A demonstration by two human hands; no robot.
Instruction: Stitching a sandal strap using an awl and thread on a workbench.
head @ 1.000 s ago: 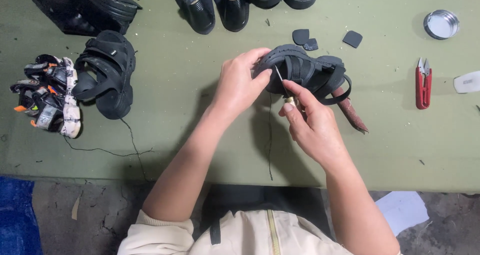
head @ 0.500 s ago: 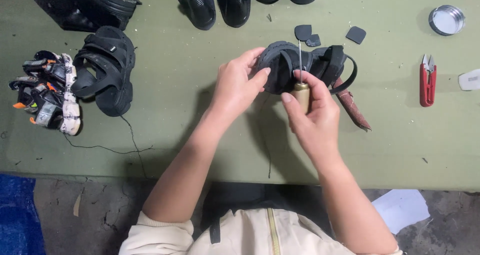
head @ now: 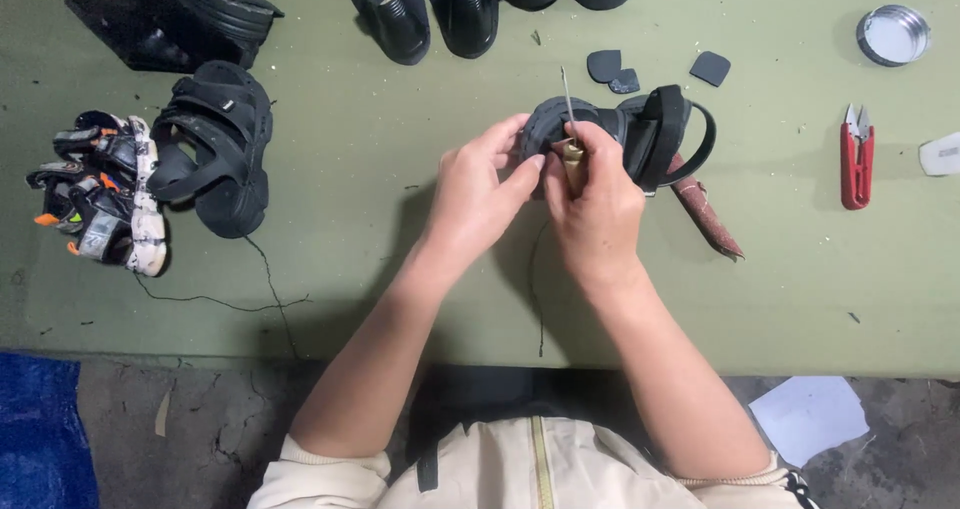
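Observation:
A black strappy sandal [head: 640, 134] lies on the green table [head: 400, 249], just beyond my hands. My left hand [head: 480, 184] grips its near end with fingers curled on the sole edge. In my right hand [head: 595, 204] is an awl [head: 570, 129] with a pale wooden handle, its thin metal needle pointing up and away over the sandal. A dark thread [head: 535, 289] trails from the sandal toward the table's near edge.
A second black sandal [head: 215, 149] and a multicoloured sandal [head: 100, 194] lie at left. Dark shoes [head: 440, 9] line the far edge. Small black patches [head: 650, 69], red snips [head: 857, 159], a round metal tin [head: 893, 34] and a brown tool [head: 705, 214] sit to the right.
The sandal has been turned and set lower on the table. My right hand has shifted left and up, and the awl's needle now stands clear above the sandal.

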